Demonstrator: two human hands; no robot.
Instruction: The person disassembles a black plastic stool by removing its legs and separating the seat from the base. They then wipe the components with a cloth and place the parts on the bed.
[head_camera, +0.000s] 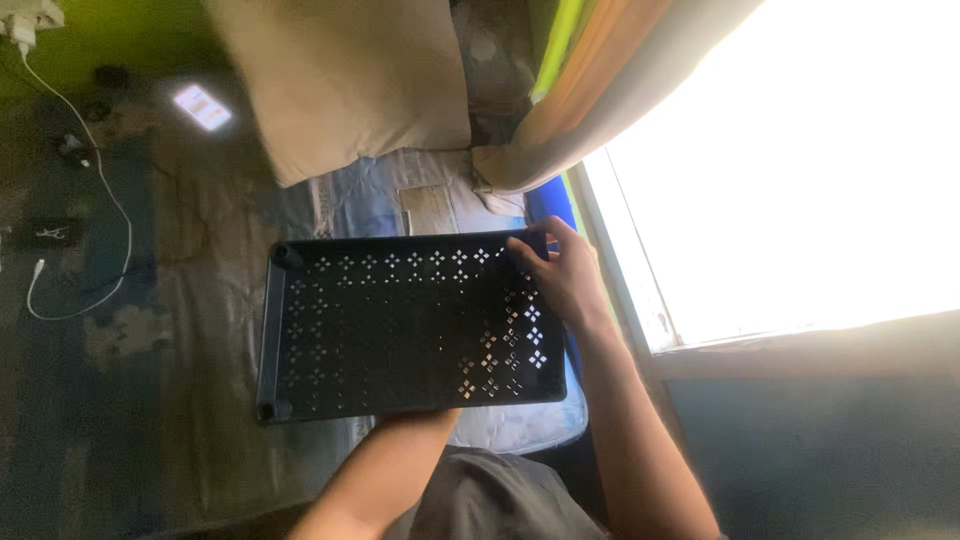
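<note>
A dark rectangular plastic shelf panel (400, 325) with small diamond-shaped cut-outs and round sockets at its corners is held flat in front of me. My right hand (560, 275) grips its far right corner, fingers curled over the edge. My left hand is hidden under the panel's near edge; only the forearm (385, 470) shows, reaching up to that edge.
A bed with a patterned cover (200, 300) lies below the panel, with a beige pillow (345, 80) at its head. A white cable (95, 180) and a lit phone (203, 107) lie at the left. A bright window (800, 170) with a curtain (590, 100) fills the right side.
</note>
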